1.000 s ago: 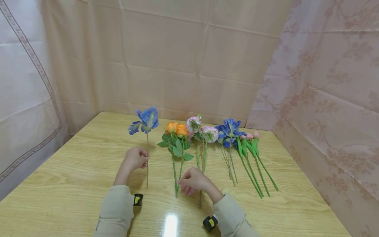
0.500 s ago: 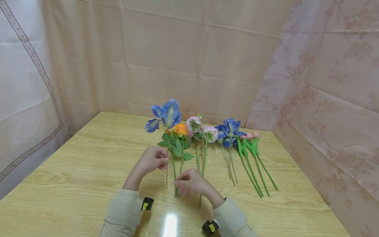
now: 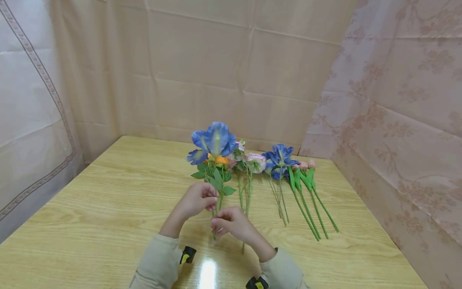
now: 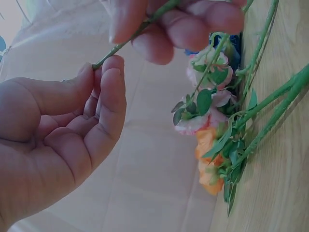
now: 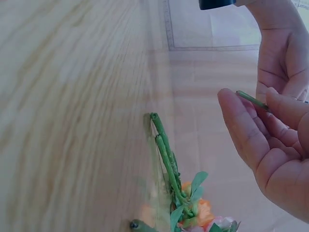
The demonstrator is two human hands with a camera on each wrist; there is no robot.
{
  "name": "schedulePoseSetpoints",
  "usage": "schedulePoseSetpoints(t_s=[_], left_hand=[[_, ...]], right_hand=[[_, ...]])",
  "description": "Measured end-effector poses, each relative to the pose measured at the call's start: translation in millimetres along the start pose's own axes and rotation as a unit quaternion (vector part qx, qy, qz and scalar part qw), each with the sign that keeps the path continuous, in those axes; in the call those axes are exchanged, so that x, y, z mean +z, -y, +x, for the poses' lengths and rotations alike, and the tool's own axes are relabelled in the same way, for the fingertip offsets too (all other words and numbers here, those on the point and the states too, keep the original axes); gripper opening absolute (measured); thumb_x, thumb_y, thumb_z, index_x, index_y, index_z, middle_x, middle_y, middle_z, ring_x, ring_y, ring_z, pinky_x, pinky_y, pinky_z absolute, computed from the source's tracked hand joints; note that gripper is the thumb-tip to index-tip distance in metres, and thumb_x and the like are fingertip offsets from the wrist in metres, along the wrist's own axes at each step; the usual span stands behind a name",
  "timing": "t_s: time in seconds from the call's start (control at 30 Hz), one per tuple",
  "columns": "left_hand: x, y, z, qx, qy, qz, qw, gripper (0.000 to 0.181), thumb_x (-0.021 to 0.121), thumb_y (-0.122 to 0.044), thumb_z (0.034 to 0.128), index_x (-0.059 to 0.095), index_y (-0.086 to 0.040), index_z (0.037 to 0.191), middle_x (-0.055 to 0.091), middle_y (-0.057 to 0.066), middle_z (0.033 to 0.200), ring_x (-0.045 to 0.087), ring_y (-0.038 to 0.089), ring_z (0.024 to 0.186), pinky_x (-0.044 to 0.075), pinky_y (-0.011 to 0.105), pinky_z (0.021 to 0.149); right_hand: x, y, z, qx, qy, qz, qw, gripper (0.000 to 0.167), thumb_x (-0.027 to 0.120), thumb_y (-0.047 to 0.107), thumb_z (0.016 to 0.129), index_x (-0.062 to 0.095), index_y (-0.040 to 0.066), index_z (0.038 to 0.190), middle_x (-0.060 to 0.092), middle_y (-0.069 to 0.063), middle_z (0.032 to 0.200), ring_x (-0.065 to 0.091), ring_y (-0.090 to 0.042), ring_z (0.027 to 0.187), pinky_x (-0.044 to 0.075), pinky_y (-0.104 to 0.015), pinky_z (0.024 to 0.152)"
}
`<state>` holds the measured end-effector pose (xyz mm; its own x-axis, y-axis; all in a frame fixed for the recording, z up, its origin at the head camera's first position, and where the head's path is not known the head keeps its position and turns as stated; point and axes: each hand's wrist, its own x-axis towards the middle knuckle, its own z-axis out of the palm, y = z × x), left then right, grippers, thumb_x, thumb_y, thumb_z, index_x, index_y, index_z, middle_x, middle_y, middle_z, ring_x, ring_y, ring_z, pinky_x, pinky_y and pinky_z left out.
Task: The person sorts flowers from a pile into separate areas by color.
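A blue iris (image 3: 215,140) stands upright over the orange roses in the head view. My left hand (image 3: 197,200) pinches its thin stem between thumb and fingers. Just below and to the right, my right hand (image 3: 232,222) holds the lower stem; in the right wrist view the green stem end (image 5: 251,99) pokes out between its thumb and fingers. The left wrist view shows both hands on that stem (image 4: 125,42), while the bloom is out of that view. Orange roses (image 4: 208,159) with green leaves lie on the table behind the hands.
On the wooden table (image 3: 108,200), pink-white flowers (image 3: 256,162) lie right of the roses. Further right are more blue irises (image 3: 280,156) and several pink tulips (image 3: 306,188) with green stems. A beige curtain (image 3: 202,72) hangs behind the table; a patterned cloth (image 3: 408,120) stands at the right.
My left hand has carried the iris rightward from the table's left part to over the orange roses, reaching my right hand. The right hand has barely shifted and now holds the lower stem.
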<state>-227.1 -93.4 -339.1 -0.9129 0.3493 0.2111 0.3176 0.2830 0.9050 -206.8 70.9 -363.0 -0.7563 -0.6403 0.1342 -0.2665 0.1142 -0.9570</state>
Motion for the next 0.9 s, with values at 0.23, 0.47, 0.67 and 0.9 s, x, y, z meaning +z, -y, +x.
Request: schedulePoseSetpoints(t_s=[0.23, 0.47, 0.67, 0.9], left_hand=[[3.9, 1.9, -1.7, -0.009, -0.004, 0.001, 0.9999, 0.005, 0.052, 0.01, 0.0838, 0.055, 0.007, 0.081, 0.056, 0.008, 0.066, 0.058, 0.023, 0.06, 0.051, 0.04, 0.059], [5.0, 0.0, -2.7, -0.005, 0.001, 0.004, 1.0, 0.004, 0.052, 0.01, 0.0837, 0.055, 0.009, 0.081, 0.056, 0.007, 0.065, 0.059, 0.028, 0.06, 0.051, 0.036, 0.057], [5.8, 0.1, -2.0, -0.011, 0.01, 0.003, 0.9999, 0.004, 0.053, 0.009, 0.0835, 0.055, 0.008, 0.081, 0.056, 0.007, 0.065, 0.058, 0.02, 0.059, 0.051, 0.036, 0.058], [5.5, 2.4, -2.9, -0.014, 0.011, 0.001, 0.9998, 0.004, 0.053, 0.009, 0.0839, 0.056, 0.008, 0.082, 0.056, 0.007, 0.065, 0.058, 0.019, 0.058, 0.051, 0.041, 0.059]], right_hand=[[-3, -15, 0.9, 0.009, -0.029, 0.004, 0.9995, 0.017, 0.053, 0.0, 0.088, 0.057, -0.017, 0.09, 0.061, -0.025, 0.079, 0.06, -0.04, 0.071, 0.052, -0.037, 0.061], [-3, -16, 0.2, 0.003, -0.041, -0.009, 0.9991, 0.015, 0.053, -0.004, 0.087, 0.057, -0.018, 0.086, 0.059, -0.026, 0.074, 0.061, -0.035, 0.066, 0.052, -0.034, 0.057], [-3, -15, -0.6, -0.006, -0.042, -0.02, 0.9989, 0.015, 0.053, -0.004, 0.086, 0.056, -0.019, 0.085, 0.059, -0.027, 0.073, 0.061, -0.034, 0.063, 0.052, -0.033, 0.056], [-4, -15, -1.7, -0.014, -0.04, -0.027, 0.9987, 0.013, 0.054, -0.004, 0.086, 0.058, -0.017, 0.083, 0.059, -0.026, 0.071, 0.061, -0.028, 0.059, 0.052, -0.033, 0.054]])
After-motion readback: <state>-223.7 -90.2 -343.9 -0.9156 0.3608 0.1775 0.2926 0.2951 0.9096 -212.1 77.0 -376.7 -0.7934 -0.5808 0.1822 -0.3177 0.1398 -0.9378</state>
